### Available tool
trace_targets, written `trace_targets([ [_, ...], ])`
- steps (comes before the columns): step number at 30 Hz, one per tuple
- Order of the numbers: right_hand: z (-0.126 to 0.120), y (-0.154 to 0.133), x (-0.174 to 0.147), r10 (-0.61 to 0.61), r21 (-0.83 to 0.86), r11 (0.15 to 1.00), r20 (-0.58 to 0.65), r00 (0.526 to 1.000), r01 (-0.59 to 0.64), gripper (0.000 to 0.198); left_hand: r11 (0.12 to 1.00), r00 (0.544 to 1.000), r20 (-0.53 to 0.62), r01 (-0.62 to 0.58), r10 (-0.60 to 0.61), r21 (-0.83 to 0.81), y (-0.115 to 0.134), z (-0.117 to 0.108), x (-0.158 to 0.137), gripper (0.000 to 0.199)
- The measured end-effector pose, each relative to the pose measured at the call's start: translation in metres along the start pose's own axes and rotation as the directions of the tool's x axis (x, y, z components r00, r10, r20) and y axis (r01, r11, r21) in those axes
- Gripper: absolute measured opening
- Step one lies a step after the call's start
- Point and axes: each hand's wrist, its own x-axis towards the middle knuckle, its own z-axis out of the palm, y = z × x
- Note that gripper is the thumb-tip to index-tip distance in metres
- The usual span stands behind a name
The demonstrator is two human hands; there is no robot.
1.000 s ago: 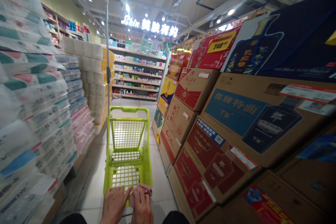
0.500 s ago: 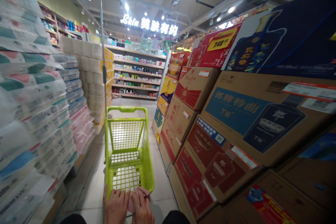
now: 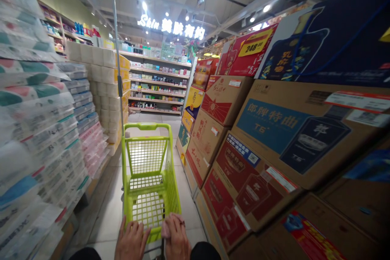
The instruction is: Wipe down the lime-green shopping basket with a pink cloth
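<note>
A lime-green shopping cart (image 3: pixel 148 190) of plastic mesh stands right in front of me, and no goods show in its basket. My left hand (image 3: pixel 131 240) has its fingers bent over the cart's near rim, thumb along the left side. At the near right corner, my right hand (image 3: pixel 177 239) is closed around a crumpled pinkish cloth (image 3: pixel 166 227) and rests against the cart. Whether its fingers also wrap the rim is hidden. A tall thin metal pole (image 3: pixel 117 48) rises at the cart's left side.
Plastic-wrapped paper packs (image 3: pixel 45 138) and white paper rolls (image 3: pixel 105 73) are stacked along the left. Cartons (image 3: pixel 268 122) of bottles line the right, close to the cart. Tiled floor (image 3: pixel 106 195) runs between them towards shelves (image 3: pixel 158 77) under a lit sign.
My hands have moved apart. The right one has shifted right along the cart's near edge with the pinkish cloth, and the left slightly left. The view has turned a little.
</note>
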Motion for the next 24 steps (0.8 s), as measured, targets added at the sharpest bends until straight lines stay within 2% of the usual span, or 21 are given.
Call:
trace_targets([
  [3,-0.006,0.007,0.002,0.032,0.018,0.999,-0.009,0.999,-0.032,0.063,0.999,0.998,-0.047,0.033,-0.033,0.001,-0.006,0.006,-0.007,0.033],
  [5,0.001,0.000,-0.004,0.037,0.010,0.999,-0.025,0.999,-0.036,0.062,0.997,0.996,-0.045,0.078,-0.077,0.018,-0.002,0.008,-0.007,0.033],
  [8,0.013,-0.016,-0.016,-0.034,0.034,0.999,-0.035,0.999,0.036,0.055,0.991,0.992,-0.037,0.125,-0.124,0.037,0.007,0.008,-0.005,0.034],
  [11,0.012,-0.015,-0.018,-0.111,0.097,0.989,-0.009,0.994,0.112,0.054,0.997,0.997,-0.030,0.073,-0.073,0.012,0.001,0.010,-0.009,0.034],
  [14,0.002,0.000,-0.010,-0.017,0.110,0.994,-0.019,1.000,0.019,0.058,1.000,0.999,-0.035,0.004,-0.004,-0.006,-0.011,0.013,-0.016,0.033],
  [16,0.000,0.003,-0.007,0.055,0.096,0.994,-0.049,0.997,-0.050,0.055,1.000,0.999,-0.042,0.016,-0.016,-0.003,-0.011,0.015,-0.018,0.032],
  [18,0.003,-0.005,-0.008,0.084,0.080,0.994,-0.072,0.994,-0.078,0.052,0.998,0.997,-0.046,0.065,-0.065,0.007,-0.005,0.015,-0.015,0.031],
  [21,0.009,-0.028,-0.016,0.025,0.084,0.996,-0.041,0.999,-0.021,0.050,0.996,0.995,-0.036,0.093,-0.092,0.008,0.001,0.012,-0.012,0.032],
  [24,0.002,-0.033,-0.016,-0.067,0.117,0.991,0.061,0.996,0.059,0.054,1.000,0.998,-0.053,0.016,-0.015,0.004,-0.012,0.010,-0.018,0.033],
])
